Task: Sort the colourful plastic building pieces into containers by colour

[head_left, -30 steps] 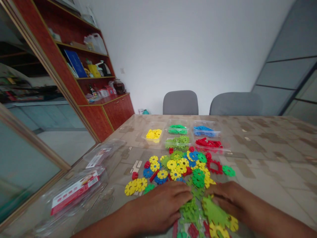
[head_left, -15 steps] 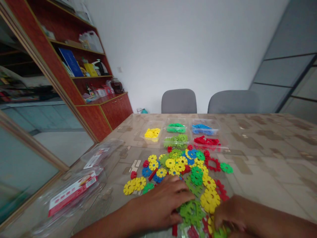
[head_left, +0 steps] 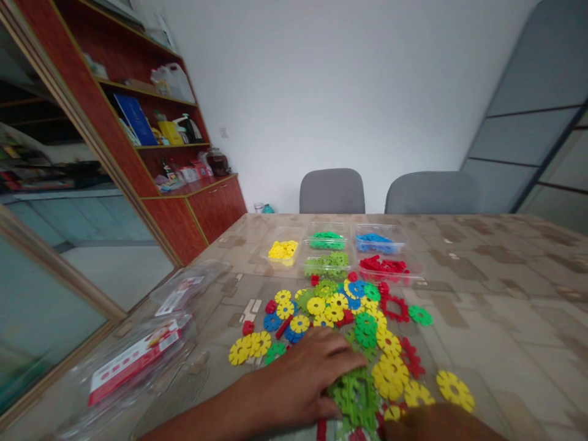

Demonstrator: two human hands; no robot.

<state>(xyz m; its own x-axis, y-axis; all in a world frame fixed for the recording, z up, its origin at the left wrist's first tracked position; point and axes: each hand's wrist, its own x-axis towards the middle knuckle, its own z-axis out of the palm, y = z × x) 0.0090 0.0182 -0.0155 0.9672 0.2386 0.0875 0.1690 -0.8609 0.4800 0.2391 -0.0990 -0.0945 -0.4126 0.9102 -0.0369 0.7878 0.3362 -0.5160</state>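
Note:
My left hand (head_left: 301,380) lies flat, fingers stretched out, on the near edge of a pile of plastic gear-shaped pieces (head_left: 342,309) in yellow, green, blue and red. Its fingertips rest on light green pieces (head_left: 356,395). My right hand (head_left: 432,425) shows only as a blurred strip at the bottom edge, beside yellow pieces (head_left: 390,373); its fingers are hidden. A single yellow gear (head_left: 454,389) lies to the right of the pile.
Clear trays hold sorted pieces: yellow (head_left: 282,250), dark green (head_left: 327,240), light green (head_left: 327,263), blue (head_left: 379,242), red (head_left: 383,266). Clear packaging with a red label (head_left: 133,361) lies at left on the patterned table (head_left: 505,306). Two grey chairs (head_left: 331,191) stand beyond; a wooden shelf (head_left: 151,122) at left.
My right hand has pulled back from the pile toward me and nearly left the view. Several yellow gears now lie uncovered at the right. My left hand stays on the pieces.

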